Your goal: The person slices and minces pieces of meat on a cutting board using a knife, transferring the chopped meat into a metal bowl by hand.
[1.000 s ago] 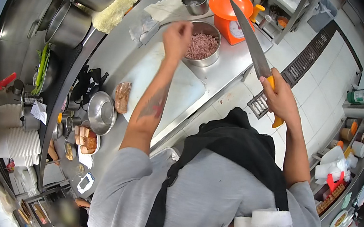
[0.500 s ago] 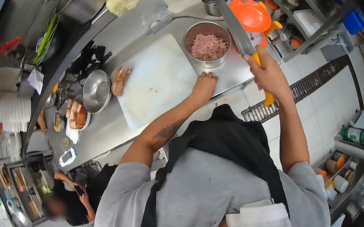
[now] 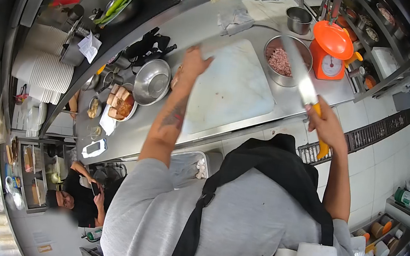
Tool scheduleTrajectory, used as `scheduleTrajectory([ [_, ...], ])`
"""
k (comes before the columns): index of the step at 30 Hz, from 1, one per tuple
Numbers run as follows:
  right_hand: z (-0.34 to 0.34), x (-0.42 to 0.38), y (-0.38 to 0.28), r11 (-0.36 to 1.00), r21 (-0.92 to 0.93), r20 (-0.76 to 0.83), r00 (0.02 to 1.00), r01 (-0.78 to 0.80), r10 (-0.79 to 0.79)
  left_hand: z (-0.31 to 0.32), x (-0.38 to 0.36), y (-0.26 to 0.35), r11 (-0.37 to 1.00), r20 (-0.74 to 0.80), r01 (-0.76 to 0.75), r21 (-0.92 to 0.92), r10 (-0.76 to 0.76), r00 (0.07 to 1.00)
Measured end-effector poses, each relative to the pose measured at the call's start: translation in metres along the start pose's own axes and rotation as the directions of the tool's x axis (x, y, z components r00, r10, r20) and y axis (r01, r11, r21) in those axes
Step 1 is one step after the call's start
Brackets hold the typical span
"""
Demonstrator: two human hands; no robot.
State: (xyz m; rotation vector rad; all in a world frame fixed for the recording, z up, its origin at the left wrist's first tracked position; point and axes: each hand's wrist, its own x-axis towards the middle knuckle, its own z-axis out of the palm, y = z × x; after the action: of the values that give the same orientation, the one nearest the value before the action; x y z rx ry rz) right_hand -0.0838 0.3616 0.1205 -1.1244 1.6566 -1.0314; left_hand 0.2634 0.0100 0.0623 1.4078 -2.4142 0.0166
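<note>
My right hand point(image 3: 326, 122) is wrapped round the yellow handle of a large knife point(image 3: 304, 84), its blade pointing up and left across the steel pot. That pot point(image 3: 306, 52) holds chopped pink meat point(image 3: 279, 62) and stands beside the white cutting board point(image 3: 233, 93). Over the board's far-left edge, my left hand point(image 3: 195, 64) reaches out with thumb apart from the fingers. A brown piece of meat point(image 3: 176, 77) lies there, partly hidden by my left wrist.
An orange scale point(image 3: 327, 64) and small steel pot point(image 3: 298, 22) stand right. Left are a steel bowl point(image 3: 152, 82), a dish of meat chunks point(image 3: 122, 104), stacked plates point(image 3: 42, 67) and greens point(image 3: 120, 3). Another person point(image 3: 83, 195) holds a phone at lower left.
My left hand has moved from the board's near edge beside the pot to its far-left side and opened. The knife stays in my right hand. The view has shifted, with things appearing further right.
</note>
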Motion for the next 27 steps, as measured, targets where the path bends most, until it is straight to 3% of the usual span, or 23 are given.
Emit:
scheduleTrajectory([
  [1,0.010,-0.006,0.004,0.999,-0.018,0.051,0.998,-0.046,0.047,0.000,-0.010,-0.028,0.974,0.109,0.096,0.204,-0.120,0.987],
  [2,0.025,-0.013,-0.013,0.988,-0.094,0.070,0.989,-0.122,0.129,-0.001,-0.017,-0.044,0.976,0.113,0.097,0.196,-0.121,0.986],
  [3,0.037,-0.012,-0.013,0.986,-0.102,0.070,0.988,-0.131,0.139,0.001,-0.023,-0.059,0.968,0.247,0.155,0.195,-0.201,0.948],
  [4,0.050,-0.005,-0.007,0.979,-0.142,0.179,0.969,-0.147,0.172,0.006,-0.030,-0.069,0.957,0.377,0.210,0.201,-0.274,0.885],
  [5,0.064,0.002,-0.002,0.970,-0.184,0.281,0.937,-0.158,0.206,0.019,-0.035,-0.078,0.959,0.385,0.211,0.190,-0.271,0.882],
  [7,0.089,0.007,0.007,0.951,-0.256,0.259,0.936,-0.171,0.238,0.043,-0.046,-0.090,0.960,0.244,0.240,-0.146,-0.200,0.949],
  [8,0.101,0.009,0.008,0.933,-0.316,0.239,0.937,-0.172,0.254,0.038,-0.057,-0.079,0.957,0.251,0.242,-0.157,-0.199,0.947],
  [10,0.122,0.007,0.006,0.921,-0.361,0.216,0.947,-0.149,0.238,0.010,-0.093,-0.027,0.977,0.399,-0.082,-0.199,0.157,0.904],
  [11,0.132,0.004,0.006,0.908,-0.401,0.199,0.957,-0.118,0.212,0.006,-0.109,-0.013,0.907,0.364,-0.232,-0.353,0.361,0.859],
  [13,0.153,0.005,0.010,0.858,-0.506,0.185,0.961,-0.086,0.206,-0.008,-0.141,0.018,0.933,0.342,-0.162,-0.320,0.273,0.899],
  [15,0.178,0.001,0.018,0.805,-0.591,0.163,0.985,0.056,0.051,-0.002,-0.152,0.014,0.915,0.290,-0.165,-0.369,0.282,0.914],
  [23,0.218,0.005,-0.007,0.716,-0.696,0.107,0.980,-0.048,0.170,0.000,-0.153,0.005,0.875,0.103,-0.204,-0.438,0.275,0.956],
  [25,0.218,0.005,-0.011,0.711,-0.698,0.097,0.972,-0.086,0.212,-0.002,-0.151,0.008,0.875,0.125,-0.189,-0.446,0.270,0.955],
  [27,0.215,0.004,-0.005,0.704,-0.709,0.114,0.982,-0.025,0.149,-0.005,-0.146,0.013,0.868,0.145,-0.194,-0.456,0.288,0.947],
])
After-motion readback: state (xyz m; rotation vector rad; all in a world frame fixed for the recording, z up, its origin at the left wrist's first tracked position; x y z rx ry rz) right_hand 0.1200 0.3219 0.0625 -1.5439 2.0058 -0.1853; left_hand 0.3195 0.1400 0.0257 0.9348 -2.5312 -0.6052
